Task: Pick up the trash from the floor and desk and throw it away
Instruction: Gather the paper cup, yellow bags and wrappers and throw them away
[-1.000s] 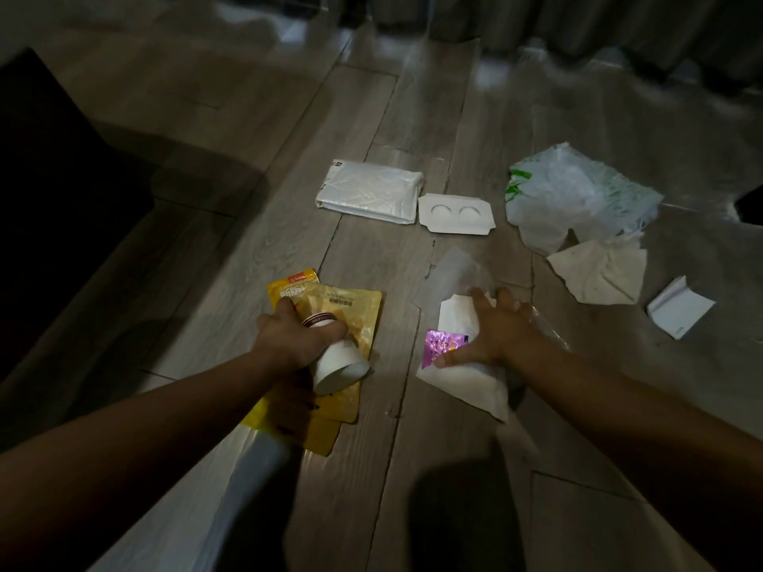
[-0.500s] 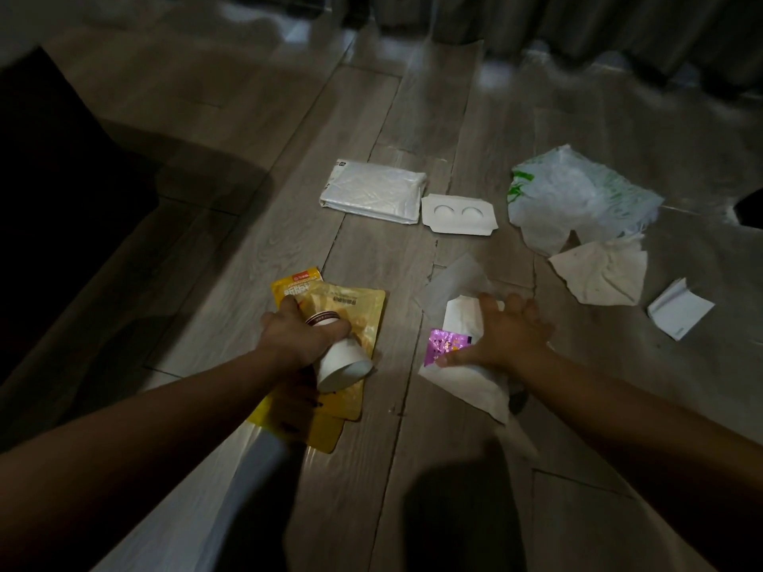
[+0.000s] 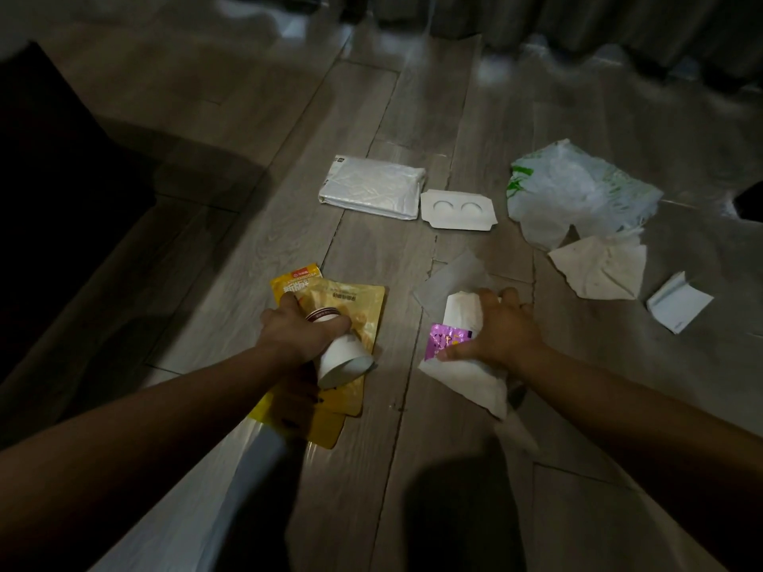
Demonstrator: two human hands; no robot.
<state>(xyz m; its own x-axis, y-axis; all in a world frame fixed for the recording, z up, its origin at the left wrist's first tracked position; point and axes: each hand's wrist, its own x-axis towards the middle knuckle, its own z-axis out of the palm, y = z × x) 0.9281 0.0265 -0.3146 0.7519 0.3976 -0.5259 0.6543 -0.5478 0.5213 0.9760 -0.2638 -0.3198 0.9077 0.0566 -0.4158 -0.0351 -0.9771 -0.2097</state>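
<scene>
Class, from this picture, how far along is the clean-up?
Done: nothing shown binned. In hand: left hand grips a cup; right hand holds tissue and a purple wrapper. Left on the floor: yellow pouches, packet, card, bag, napkin, folded paper.

Floor (image 3: 247, 97) is grey-brown wood-look planks, kinda glossy, catching pale glare up near the top. A dark curtain (image 3: 578, 22) hangs along the far edge, hem right down at the floor. Big black piece of furniture (image 3: 53, 179) sits on the left, too dark to tell what it is. A small black shape (image 3: 750, 202) pokes in at the right edge, can't make it out either.
</scene>
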